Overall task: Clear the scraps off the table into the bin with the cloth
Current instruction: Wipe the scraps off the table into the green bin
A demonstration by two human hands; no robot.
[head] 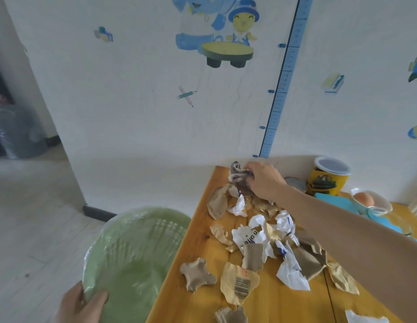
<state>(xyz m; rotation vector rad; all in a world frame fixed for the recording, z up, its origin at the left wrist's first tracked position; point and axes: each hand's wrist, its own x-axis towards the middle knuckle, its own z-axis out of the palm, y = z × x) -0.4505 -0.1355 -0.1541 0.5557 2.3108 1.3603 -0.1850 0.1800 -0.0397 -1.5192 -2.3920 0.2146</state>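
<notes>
Torn brown and white paper scraps (261,243) lie spread over the wooden table (202,290). At the table's far corner my right hand (264,180) grips a crumpled grey cloth (237,174), just behind the scraps. A green plastic bin (133,248) lined with a clear bag is held up beside the table's left edge. My left hand (83,304) holds its near rim, thumb over the edge.
A yellow tin (328,176), a white bowl holding an egg (370,200), a small glass dish (378,210) and a teal board (337,201) stand at the table's far right. The sticker-covered wall runs right behind the table. Pale floor lies to the left.
</notes>
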